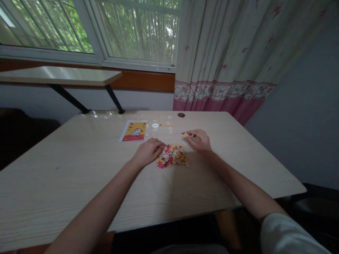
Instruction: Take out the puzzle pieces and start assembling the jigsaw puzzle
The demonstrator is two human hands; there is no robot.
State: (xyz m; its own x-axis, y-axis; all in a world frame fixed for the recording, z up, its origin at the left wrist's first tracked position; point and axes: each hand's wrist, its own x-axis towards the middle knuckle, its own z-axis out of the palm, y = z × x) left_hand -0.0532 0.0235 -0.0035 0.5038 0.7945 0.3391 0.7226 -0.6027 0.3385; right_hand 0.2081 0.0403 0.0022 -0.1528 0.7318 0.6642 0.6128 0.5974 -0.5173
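A heap of loose jigsaw pieces (172, 156), yellow, red and white, lies in the middle of a pale wooden table (79, 176). My left hand (147, 151) rests at the heap's left edge, fingers curled and touching the pieces. My right hand (200, 140) is just right of the heap and pinches one yellow and red puzzle piece (185, 134) at its fingertips. A reference picture card (134, 130) with a white animal on yellow lies flat farther back on the left. A short row of joined pieces (165, 125) sits beyond the heap.
A round cable hole (181, 115) is near the table's far edge. A shelf on black brackets (60, 76) projects from the wall under the window. A flowered curtain (225, 70) hangs at the back right. The table's right corner (302, 190) is close to my right arm.
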